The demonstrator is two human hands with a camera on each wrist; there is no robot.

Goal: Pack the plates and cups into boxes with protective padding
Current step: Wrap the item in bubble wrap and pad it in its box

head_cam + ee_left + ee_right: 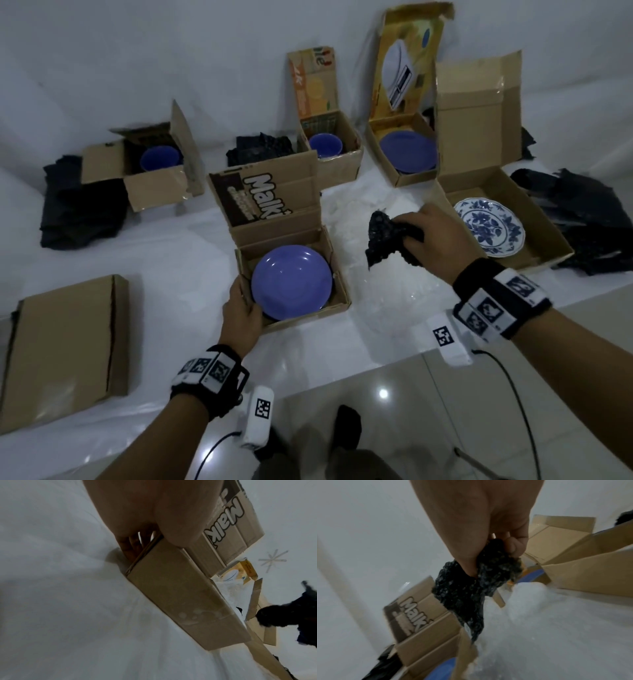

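A purple plate (292,283) lies in the open Malkist box (339,294) at the centre. My left hand (239,308) grips the box's near left corner (149,555), thumb over the rim and fingers (130,545) down the outside wall. My right hand (424,236) hangs above the white sheet to the right of that box and holds a crumpled piece of black bubble wrap (383,236), also seen bunched in its fingers (471,588). A blue-and-white floral plate (489,231) sits in the flat box (541,226) on the right.
Further back, open boxes hold a purple cup (161,159), a purple cup (324,144) and a purple plate (407,150). Black wrap piles lie at left (78,212), centre back (260,147) and right (589,219). Clear bubble wrap (387,294) and a closed flat box (65,346) lie near.
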